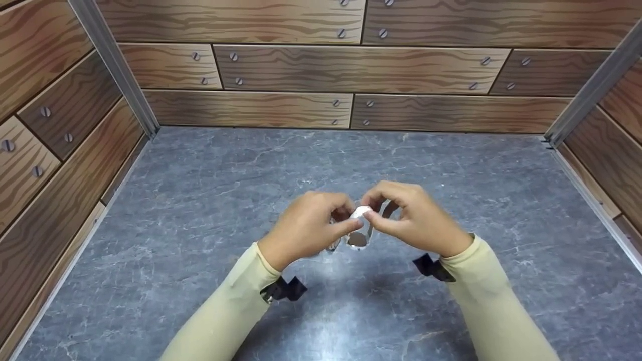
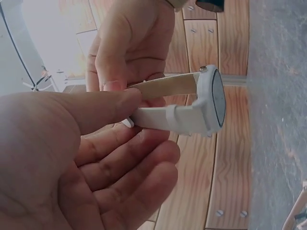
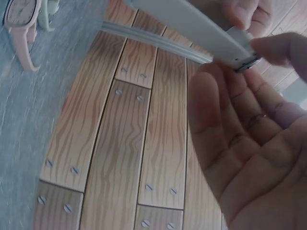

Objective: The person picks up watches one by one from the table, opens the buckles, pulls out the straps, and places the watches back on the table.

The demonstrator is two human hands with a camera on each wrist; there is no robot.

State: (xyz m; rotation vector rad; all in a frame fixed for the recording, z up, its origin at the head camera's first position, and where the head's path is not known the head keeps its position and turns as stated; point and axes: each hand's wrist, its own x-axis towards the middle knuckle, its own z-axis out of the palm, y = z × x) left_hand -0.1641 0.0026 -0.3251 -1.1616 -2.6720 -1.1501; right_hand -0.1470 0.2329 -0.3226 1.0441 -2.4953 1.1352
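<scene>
A white wristwatch [image 1: 357,239] hangs between my two hands, its round face turned down toward the table and its strap looped upward. My left hand [image 1: 317,224] pinches the strap end between thumb and fingers. From the other side my right hand [image 1: 415,216] pinches the strap by its metal buckle [image 3: 248,63]. In the left wrist view, the strap [image 2: 184,119] forms a loop, with both hands meeting at its ends; whether it is fastened there I cannot tell. The small crown [image 2: 203,68] shows on the case's side.
On the grey marbled table [image 1: 210,170] lie a pink watch [image 3: 20,13] and, right beside it, a pale watch [image 3: 44,17], mostly hidden by my left hand in the head view. Wood-patterned walls [image 1: 301,70] stand at the back and both sides.
</scene>
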